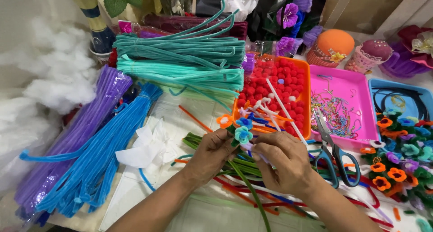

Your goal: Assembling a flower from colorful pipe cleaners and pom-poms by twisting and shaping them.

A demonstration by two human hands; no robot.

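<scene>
Sprawling across the left of the frame, blue pipe cleaners (97, 164) and a purple bundle (74, 137) lie on the tabletop (189, 214), teal ones (180, 62) above. An orange tray (306, 96) of red pompoms sits upper centre, scissors (333, 153) right. At centre, the left hand (209, 153) pinches a green stem (250, 187) topped by a teal flower (243, 135); the right hand (284, 162) has its grip clenched on a lilac pipe cleaner (252, 148) just beside it.
</scene>
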